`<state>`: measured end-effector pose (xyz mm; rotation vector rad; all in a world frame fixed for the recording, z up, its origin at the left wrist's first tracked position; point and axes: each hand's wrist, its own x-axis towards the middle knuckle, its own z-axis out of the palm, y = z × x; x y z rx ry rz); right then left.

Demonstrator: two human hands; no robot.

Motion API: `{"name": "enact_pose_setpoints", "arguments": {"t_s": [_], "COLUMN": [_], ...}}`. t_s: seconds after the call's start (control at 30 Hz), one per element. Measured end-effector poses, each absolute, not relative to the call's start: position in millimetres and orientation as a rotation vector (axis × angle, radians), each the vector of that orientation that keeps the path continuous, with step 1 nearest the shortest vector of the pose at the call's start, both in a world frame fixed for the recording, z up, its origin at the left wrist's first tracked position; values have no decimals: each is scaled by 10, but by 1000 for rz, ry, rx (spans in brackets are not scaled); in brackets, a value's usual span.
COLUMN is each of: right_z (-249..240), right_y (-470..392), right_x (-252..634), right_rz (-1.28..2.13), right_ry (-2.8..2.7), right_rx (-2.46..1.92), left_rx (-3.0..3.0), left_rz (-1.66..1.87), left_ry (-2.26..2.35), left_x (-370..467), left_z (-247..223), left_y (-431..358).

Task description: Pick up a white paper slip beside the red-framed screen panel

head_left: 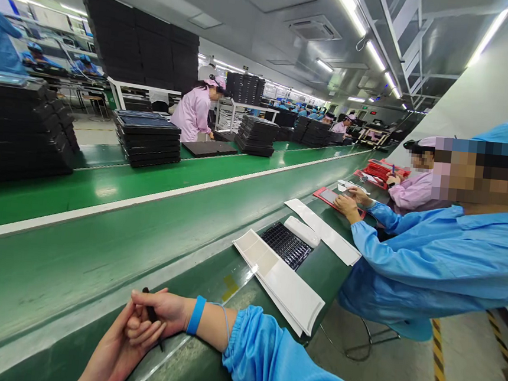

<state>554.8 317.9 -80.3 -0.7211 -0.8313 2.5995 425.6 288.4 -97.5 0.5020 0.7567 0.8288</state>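
At the bottom left of the head view, my two hands meet above the green bench. My right hand (pixel 167 313), with a blue band (pixel 196 315) round its wrist, is closed on a slim black tool (pixel 151 313). The tool's thin lower end points down; its exact kind I cannot make out. My left hand (pixel 110 341) comes up from the bottom edge and touches the right fingers. It looks loosely open, with part of its fingers hidden. Clear film with a yellow patch (pixel 229 286) lies beyond my right wrist.
White strips (pixel 292 294) lie right of my hands, beside a black gridded tray (pixel 287 245) and a white rounded piece (pixel 302 231). A co-worker in blue (pixel 409 251) handles a red-framed panel (pixel 327 196). Across the green conveyor (pixel 167 218) stand stacks of black trays (pixel 147 139).
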Motion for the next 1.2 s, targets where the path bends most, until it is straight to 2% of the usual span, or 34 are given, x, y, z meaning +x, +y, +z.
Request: {"name": "enact_pose_setpoints", "arguments": {"t_s": [1.2], "right_z": [-831], "right_y": [3178], "right_x": [5551], "right_rz": [2621], "right_ry": [-780], "right_rx": [-720], "left_rx": [442], "left_rz": [856], "left_ry": [804], "left_x": [4300], "left_z": [-915], "left_y": [2858]}}
